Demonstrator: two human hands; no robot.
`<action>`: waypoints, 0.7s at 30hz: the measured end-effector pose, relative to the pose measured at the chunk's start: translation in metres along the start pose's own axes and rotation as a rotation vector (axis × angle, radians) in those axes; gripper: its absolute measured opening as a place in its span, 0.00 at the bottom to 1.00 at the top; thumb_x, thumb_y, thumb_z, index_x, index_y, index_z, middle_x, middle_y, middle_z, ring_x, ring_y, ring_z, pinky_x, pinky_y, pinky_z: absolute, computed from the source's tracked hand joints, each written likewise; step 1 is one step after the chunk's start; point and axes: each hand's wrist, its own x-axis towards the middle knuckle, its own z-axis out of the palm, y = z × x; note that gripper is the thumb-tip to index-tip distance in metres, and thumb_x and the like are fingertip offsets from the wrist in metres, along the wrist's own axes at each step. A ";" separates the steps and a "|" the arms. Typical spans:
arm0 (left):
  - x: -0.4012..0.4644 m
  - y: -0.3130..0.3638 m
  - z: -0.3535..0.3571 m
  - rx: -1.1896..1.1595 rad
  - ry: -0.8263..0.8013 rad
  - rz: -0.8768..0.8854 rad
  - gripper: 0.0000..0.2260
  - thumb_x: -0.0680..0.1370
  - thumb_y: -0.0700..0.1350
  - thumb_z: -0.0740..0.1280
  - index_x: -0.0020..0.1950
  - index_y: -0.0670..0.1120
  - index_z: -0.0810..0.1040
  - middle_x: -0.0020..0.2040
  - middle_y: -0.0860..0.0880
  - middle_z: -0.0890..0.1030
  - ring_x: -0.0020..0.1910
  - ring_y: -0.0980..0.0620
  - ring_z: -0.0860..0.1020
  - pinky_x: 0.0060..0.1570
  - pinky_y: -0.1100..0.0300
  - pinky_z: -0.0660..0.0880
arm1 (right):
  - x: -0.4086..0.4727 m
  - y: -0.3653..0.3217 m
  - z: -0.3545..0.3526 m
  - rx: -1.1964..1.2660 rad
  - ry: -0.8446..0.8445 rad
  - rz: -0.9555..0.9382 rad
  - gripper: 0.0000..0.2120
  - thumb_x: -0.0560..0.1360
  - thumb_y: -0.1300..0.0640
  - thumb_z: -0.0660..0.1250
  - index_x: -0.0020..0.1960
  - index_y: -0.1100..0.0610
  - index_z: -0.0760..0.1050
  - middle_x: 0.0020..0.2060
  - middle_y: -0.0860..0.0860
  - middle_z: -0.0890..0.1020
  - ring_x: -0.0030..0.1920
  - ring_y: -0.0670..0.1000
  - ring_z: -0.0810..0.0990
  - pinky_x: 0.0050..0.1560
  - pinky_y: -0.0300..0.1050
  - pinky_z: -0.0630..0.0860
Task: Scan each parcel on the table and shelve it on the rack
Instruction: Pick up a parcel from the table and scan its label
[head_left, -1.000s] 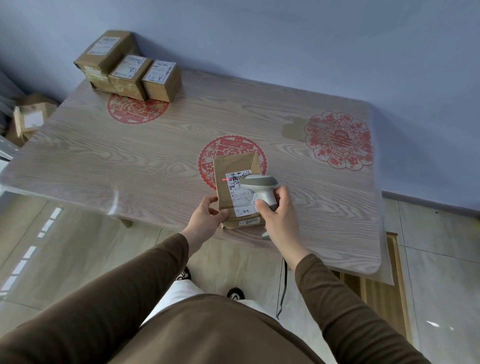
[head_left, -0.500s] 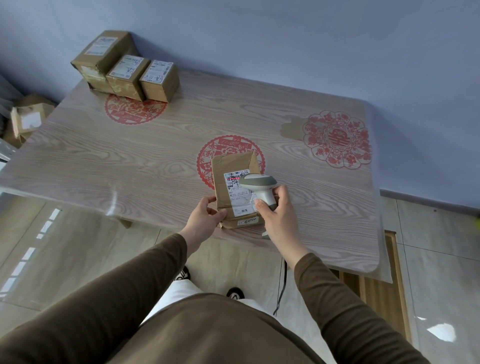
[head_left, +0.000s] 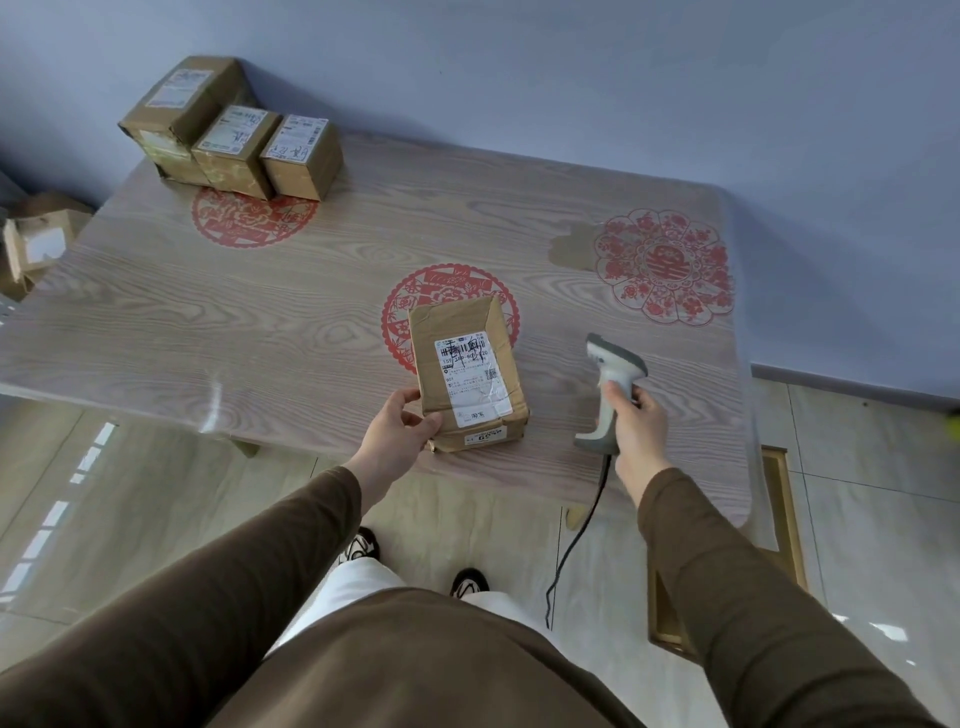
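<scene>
A brown cardboard parcel (head_left: 467, 374) with a white shipping label lies near the front edge of the wood-grain table (head_left: 291, 322). My left hand (head_left: 397, 434) grips its near left corner, thumb on top. My right hand (head_left: 634, 421) holds a grey and white barcode scanner (head_left: 610, 384) by its handle, off to the right of the parcel and apart from it. The scanner's head points away from me, and its black cable hangs down to the floor.
Three more labelled parcels (head_left: 234, 140) stand together at the table's far left corner against the blue wall. More boxes (head_left: 39, 241) sit beyond the table's left edge. Red paper-cut patterns (head_left: 662, 265) decorate the tabletop. Tiled floor lies below, and my shoes show under the table edge.
My right hand has swung the scanner off the parcel's label and out to the right. The red scan line is gone. My left hand stays on the parcel's corner.
</scene>
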 end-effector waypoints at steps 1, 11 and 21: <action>0.000 0.000 0.000 0.000 0.001 -0.001 0.19 0.81 0.48 0.71 0.70 0.52 0.72 0.48 0.47 0.79 0.45 0.50 0.79 0.58 0.44 0.79 | 0.010 0.002 -0.004 -0.001 0.013 0.029 0.10 0.80 0.55 0.73 0.56 0.60 0.80 0.47 0.55 0.83 0.48 0.55 0.81 0.46 0.46 0.77; -0.001 0.003 0.000 0.019 0.007 -0.014 0.21 0.81 0.48 0.71 0.72 0.52 0.71 0.50 0.46 0.80 0.46 0.49 0.79 0.56 0.45 0.80 | 0.046 0.015 -0.006 -0.208 0.211 0.081 0.09 0.82 0.63 0.64 0.59 0.66 0.78 0.51 0.58 0.80 0.51 0.58 0.81 0.51 0.46 0.73; -0.005 0.002 0.007 -0.153 -0.032 -0.022 0.26 0.82 0.49 0.68 0.80 0.57 0.66 0.64 0.52 0.82 0.52 0.60 0.81 0.55 0.61 0.74 | -0.071 0.008 0.074 -0.262 -0.402 0.009 0.20 0.86 0.51 0.62 0.76 0.56 0.70 0.71 0.52 0.77 0.68 0.48 0.76 0.65 0.38 0.74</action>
